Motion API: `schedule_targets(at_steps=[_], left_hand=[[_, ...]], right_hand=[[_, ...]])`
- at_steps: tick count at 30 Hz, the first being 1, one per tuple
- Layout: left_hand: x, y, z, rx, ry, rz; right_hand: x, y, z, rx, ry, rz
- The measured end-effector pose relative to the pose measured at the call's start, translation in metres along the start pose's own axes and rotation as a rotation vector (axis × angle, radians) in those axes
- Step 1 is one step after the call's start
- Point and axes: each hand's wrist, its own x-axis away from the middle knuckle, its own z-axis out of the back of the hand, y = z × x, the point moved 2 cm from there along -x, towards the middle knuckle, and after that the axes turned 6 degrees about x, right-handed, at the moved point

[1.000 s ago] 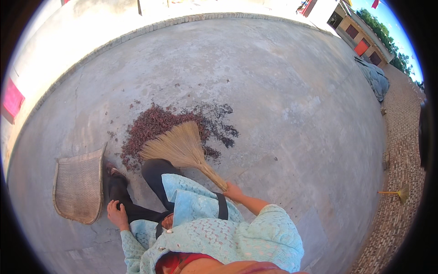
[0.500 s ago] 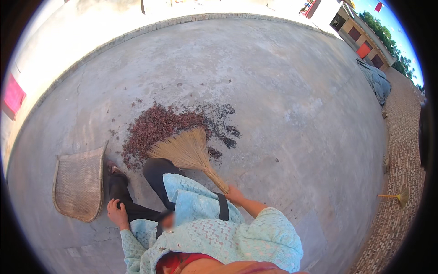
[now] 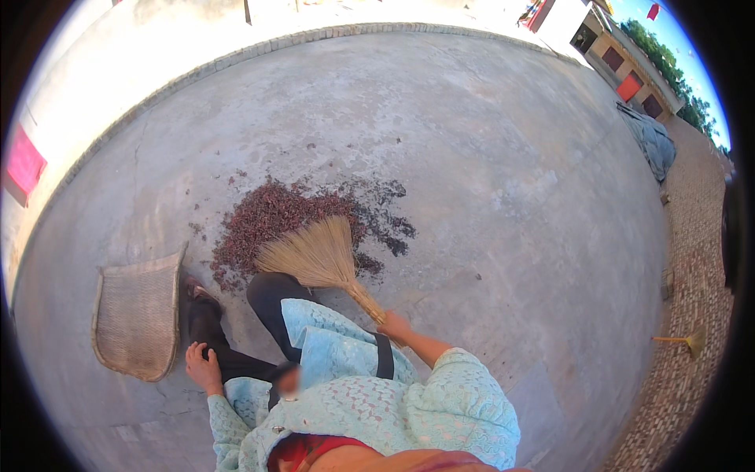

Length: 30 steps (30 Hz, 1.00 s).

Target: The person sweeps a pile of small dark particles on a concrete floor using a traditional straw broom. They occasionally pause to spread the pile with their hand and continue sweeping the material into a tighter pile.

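Observation:
My right hand (image 3: 395,326) grips the handle of a straw hand broom (image 3: 316,254). Its fanned bristles rest on the near edge of a heap of dark reddish-brown dried bits (image 3: 277,216) spread on the concrete ground (image 3: 503,181). My left hand (image 3: 203,366) rests on my left leg in dark trousers, fingers loosely bent, holding nothing. Just left of that leg a woven basket scoop (image 3: 135,315) lies on the ground, its open mouth toward the heap. I am bent low in a pale blue lace top.
A brick border curves around the concrete yard. At the right, a second broom (image 3: 681,340) lies on brick paving. A grey covered bundle (image 3: 650,138) sits at the far right, with buildings behind. A pink object (image 3: 23,161) is at the left edge.
The broom head has swung slightly to the right and nearer along the heap's near edge, then back toward the heap. My left hand stays on my leg and the basket has not moved.

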Motion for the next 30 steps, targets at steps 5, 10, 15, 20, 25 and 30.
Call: schedule_targets(at_steps=[5,10,15,20,25,30], left_hand=[[-0.001,-0.007,-0.002,0.014,-0.007,-0.002],[-0.001,-0.001,-0.001,-0.004,0.001,0.008],[-0.001,0.001,0.0,0.004,0.002,-0.004],[-0.002,-0.009,-0.004,0.018,0.006,0.011],[-0.002,0.002,0.0,0.003,-0.006,0.032],[-0.001,-0.006,-0.005,-0.007,0.009,-0.007]], right_hand=[[-0.002,-0.014,0.016,-0.081,0.089,0.155],[0.0,-0.032,0.029,-0.012,0.052,0.114],[-0.025,-0.041,0.009,-0.066,-0.098,0.027],[-0.021,-0.051,0.027,-0.154,-0.046,0.083],[-0.027,-0.055,0.019,-0.028,0.055,0.127],[-0.047,-0.067,0.009,-0.015,-0.058,0.073]])
